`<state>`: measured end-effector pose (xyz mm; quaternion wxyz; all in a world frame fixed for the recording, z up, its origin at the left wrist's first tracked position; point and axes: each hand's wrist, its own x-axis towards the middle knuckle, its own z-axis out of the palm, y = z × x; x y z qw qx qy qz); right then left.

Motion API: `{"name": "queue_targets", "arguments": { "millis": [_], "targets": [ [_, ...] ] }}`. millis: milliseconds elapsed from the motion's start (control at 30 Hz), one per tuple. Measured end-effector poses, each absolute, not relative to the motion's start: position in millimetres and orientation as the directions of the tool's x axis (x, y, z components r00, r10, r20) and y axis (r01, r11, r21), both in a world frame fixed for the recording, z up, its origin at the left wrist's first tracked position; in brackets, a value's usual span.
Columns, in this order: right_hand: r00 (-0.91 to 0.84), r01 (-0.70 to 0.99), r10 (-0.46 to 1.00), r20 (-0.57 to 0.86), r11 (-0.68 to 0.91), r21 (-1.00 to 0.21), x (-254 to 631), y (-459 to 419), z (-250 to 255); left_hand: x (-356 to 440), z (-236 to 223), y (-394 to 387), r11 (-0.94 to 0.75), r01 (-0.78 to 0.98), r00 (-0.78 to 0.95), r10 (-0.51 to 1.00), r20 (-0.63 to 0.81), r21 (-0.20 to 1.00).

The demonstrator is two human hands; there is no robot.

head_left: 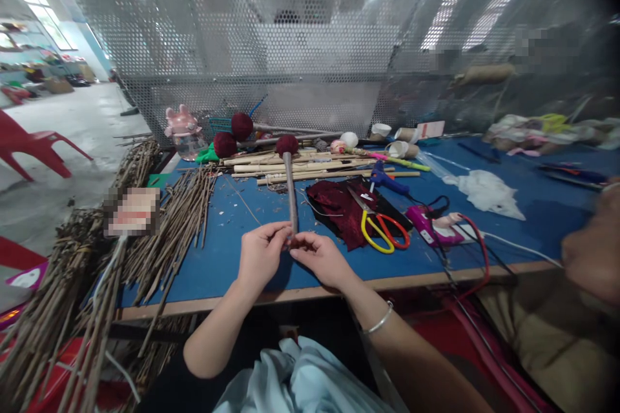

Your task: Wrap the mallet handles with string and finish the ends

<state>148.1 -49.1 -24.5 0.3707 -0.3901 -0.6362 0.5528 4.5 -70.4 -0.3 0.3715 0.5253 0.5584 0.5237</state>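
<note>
Both my hands meet at the near end of a grey-brown stick (290, 190), whose far end carries a dark red ball (287, 144). My left hand (264, 248) pinches the stick's end from the left. From the right, my right hand (322, 258) has its fingertips closed at the same end, over a small dark reddish bit too hidden to name. Right of the stick lie dark red cloth (329, 206), scissors (375, 226) with yellow and red handles, and a blue glue gun (387, 179).
Bundles of thin twigs (169, 226) cover the table's left side. Pale sticks (310, 168) and two more dark red balls (241, 126) lie at the back before a perforated metal screen (290, 58). A purple power strip (431, 226) with cords sits right. Another person's hand (593, 245) shows far right.
</note>
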Motion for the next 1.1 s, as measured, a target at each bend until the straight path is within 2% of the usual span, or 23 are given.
{"name": "queue_targets", "arguments": {
  "millis": [167, 233, 333, 400, 600, 700, 933, 1100],
  "targets": [
    [-0.315, 0.089, 0.948, 0.049, 0.081, -0.993, 145.7, -47.0, -21.2, 6.1, -1.6, -67.6, -0.096, 0.017, -0.143, 0.985, 0.097, 0.995],
    [-0.246, 0.097, 0.963, 0.108, 0.135, -0.986, 146.5, -47.2, -18.5, 9.5, -2.0, -68.0, -0.047, -0.063, -0.134, 0.990, 0.038, 0.997],
    [-0.199, 0.154, 0.956, 0.215, 0.247, -0.957, 149.4, -48.0, -14.5, 15.1, -2.6, -68.8, 0.093, -0.164, 0.012, 0.996, -0.092, 0.982],
    [-0.199, 0.141, 0.958, 0.204, 0.234, -0.962, 151.0, -48.5, -12.9, 18.2, -4.2, -69.0, 0.129, -0.194, 0.074, 0.990, -0.116, 0.972],
    [-0.204, -0.174, 0.979, 0.025, -0.011, -0.985, 147.5, -51.7, -10.7, 19.8, -13.8, -69.9, 0.065, -0.092, 0.028, 0.998, -0.062, 0.994],
    [-0.209, -0.244, 0.978, -0.009, -0.062, -0.968, 144.6, -53.7, -8.7, 17.8, -13.5, -71.8, 0.022, -0.059, 0.041, 0.999, -0.020, 0.998],
    [-0.150, -0.188, 0.986, 0.067, 0.038, -0.982, 148.2, -53.0, -9.5, 12.3, -7.9, -74.6, -0.032, 0.060, 0.046, 0.999, 0.030, 0.998],
    [-0.096, -0.247, 0.991, 0.097, 0.071, -0.966, 152.7, -51.6, -6.0, 11.2, -7.7, -72.5, -0.069, 0.088, 0.045, 0.997, 0.065, 0.994]
  ]
}}
